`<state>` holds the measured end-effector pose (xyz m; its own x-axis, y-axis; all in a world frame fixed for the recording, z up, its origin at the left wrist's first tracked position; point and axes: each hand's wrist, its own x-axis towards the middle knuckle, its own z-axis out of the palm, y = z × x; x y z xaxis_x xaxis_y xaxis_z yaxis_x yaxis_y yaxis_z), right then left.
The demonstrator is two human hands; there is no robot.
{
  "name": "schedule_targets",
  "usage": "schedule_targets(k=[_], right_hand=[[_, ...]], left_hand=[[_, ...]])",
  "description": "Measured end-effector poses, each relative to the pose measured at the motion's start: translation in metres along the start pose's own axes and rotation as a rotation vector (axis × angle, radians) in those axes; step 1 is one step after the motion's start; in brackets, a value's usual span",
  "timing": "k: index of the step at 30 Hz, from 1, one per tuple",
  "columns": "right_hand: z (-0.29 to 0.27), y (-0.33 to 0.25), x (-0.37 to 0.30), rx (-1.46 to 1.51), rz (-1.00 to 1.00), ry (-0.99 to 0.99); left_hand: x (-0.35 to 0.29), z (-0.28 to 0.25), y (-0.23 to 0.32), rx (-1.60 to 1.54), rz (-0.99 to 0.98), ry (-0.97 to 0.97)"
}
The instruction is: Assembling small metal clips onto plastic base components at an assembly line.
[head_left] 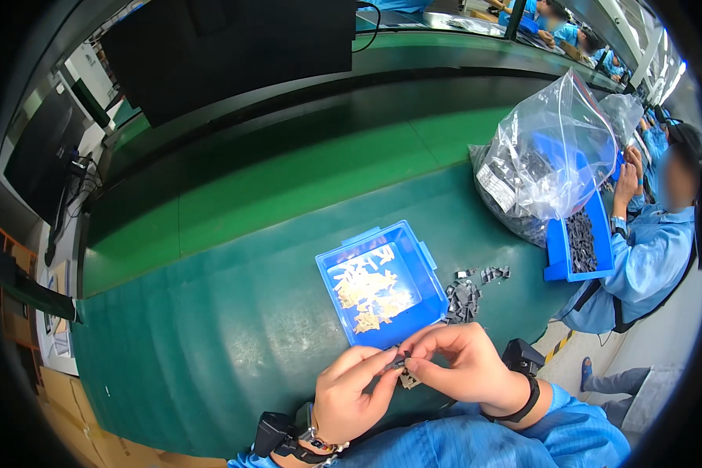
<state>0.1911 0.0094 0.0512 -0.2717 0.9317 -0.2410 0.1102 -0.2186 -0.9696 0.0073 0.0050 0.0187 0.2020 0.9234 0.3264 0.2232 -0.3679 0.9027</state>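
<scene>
A green-covered surface (210,343) fills most of the view, with a large black screen (234,58) over its far side and a co-worker in blue (647,257) seated at the right. Close to the near edge, a small dark part (398,362) sits between the two hands, held up just this side of a shallow blue tray (420,273). The left hand (345,396) meets it from the left and the right hand (466,365) from the right, so neither is nearer. The fingers of both are drawn narrow, thumb against forefinger, and both pinches appear to be on the part. Its long axis seems to run sideways, rising slightly toward the right hand, though the fingertips cover much of it.

What shows of the part is dark grey and short; finer detail is too small to tell. A pale tan piece (409,380) shows just below the fingertips; whether it touches the part cannot be told. Flat cream-coloured pieces (364,290) lie scattered inside the tray. Beside its right wall is a loose heap of dark grey pieces (463,303), nearer the right hand than the left. Farther right stand a clear bag (558,148) and a blue bin (555,269) containing dark pieces (580,243).
</scene>
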Motion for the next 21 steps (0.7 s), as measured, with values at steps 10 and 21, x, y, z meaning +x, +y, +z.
schedule_targets(k=[10,21], right_hand=[[0.004,0.015,0.002,0.142,-0.041,0.067],[0.001,0.014,0.001,0.068,-0.048,0.057]], left_hand=[[0.000,-0.001,0.001,0.040,0.017,0.020],[0.001,-0.001,0.002,0.039,0.014,-0.003]])
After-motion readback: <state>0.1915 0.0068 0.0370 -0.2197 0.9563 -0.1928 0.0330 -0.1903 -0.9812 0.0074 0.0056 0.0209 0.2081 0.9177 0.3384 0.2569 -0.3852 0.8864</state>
